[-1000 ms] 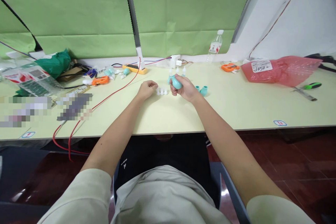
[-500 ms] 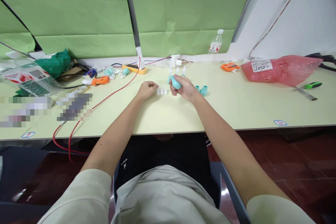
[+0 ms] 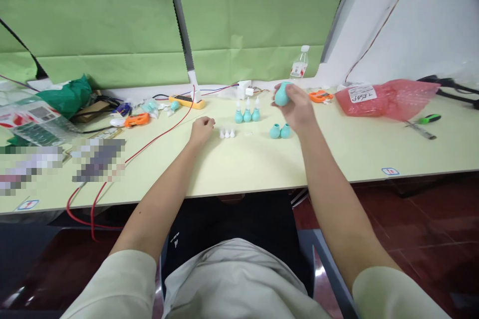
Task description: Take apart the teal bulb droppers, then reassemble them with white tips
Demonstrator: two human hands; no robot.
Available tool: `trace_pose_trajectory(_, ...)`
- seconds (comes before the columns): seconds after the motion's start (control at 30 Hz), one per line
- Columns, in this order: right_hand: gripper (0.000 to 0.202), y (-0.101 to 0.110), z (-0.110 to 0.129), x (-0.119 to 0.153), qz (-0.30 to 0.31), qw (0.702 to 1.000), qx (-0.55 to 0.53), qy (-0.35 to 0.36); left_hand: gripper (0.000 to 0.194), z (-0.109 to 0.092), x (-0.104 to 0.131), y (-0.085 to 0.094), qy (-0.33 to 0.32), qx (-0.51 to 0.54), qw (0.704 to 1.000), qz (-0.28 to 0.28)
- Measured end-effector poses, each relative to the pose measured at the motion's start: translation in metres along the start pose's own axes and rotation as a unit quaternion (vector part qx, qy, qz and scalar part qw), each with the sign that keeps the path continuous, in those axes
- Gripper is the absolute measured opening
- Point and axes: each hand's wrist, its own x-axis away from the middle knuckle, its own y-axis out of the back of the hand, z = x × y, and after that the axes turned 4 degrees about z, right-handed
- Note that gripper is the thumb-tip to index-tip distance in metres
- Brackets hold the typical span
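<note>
My right hand (image 3: pixel 295 104) is closed around a teal bulb (image 3: pixel 282 94), held up above the back of the table. Below it, two teal bulbs with open necks (image 3: pixel 280 131) stand side by side. Three teal bulbs with white nozzles (image 3: pixel 247 115) stand in a row left of my right hand. Several small white nozzle pieces (image 3: pixel 227 134) stand in front of that row. Just left of them, my left hand (image 3: pixel 202 129) rests with its fingers curled together; anything between its fingertips is too small to make out.
Behind stand a clear bottle (image 3: pixel 299 69) and a white plug (image 3: pixel 245 89). An orange tool (image 3: pixel 137 119), a yellow meter (image 3: pixel 187 101) and a red cable (image 3: pixel 160 134) lie left. Pink bubble wrap (image 3: pixel 389 98) and a green-handled tool (image 3: pixel 429 119) lie right.
My right hand has moved right and up with the teal bulb, uncovering the row of nozzled bulbs. My left hand stays beside the white pieces. The view has shifted slightly.
</note>
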Motion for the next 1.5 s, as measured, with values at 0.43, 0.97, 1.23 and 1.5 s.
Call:
trace_pose_trajectory(0.43, 0.009, 0.119, -0.033, 0.049, -0.014, 0.939, 0.276, -0.206, 0.028, 0.004, -0.002, 0.001, 0.032, 0.027, 0.999, -0.025)
trace_pose_trajectory(0.97, 0.020, 0.114, -0.039, 0.052, 0.070, 0.925, 0.305, -0.214, 0.027, 0.006, -0.003, -0.001, 0.047, 0.038, 0.998, -0.021)
trace_pose_trajectory(1.23, 0.049, 0.119, -0.044, 0.052, 0.060, 0.936, 0.253, -0.237, 0.027, 0.005, -0.002, -0.001, 0.047, 0.035, 0.998, -0.020)
trace_pose_trajectory(1.5, 0.051, 0.120, -0.034, 0.035, 0.045, 0.912, 0.326, -0.246, 0.027, 0.004, 0.000, -0.001, 0.046, 0.030, 0.998, -0.021)
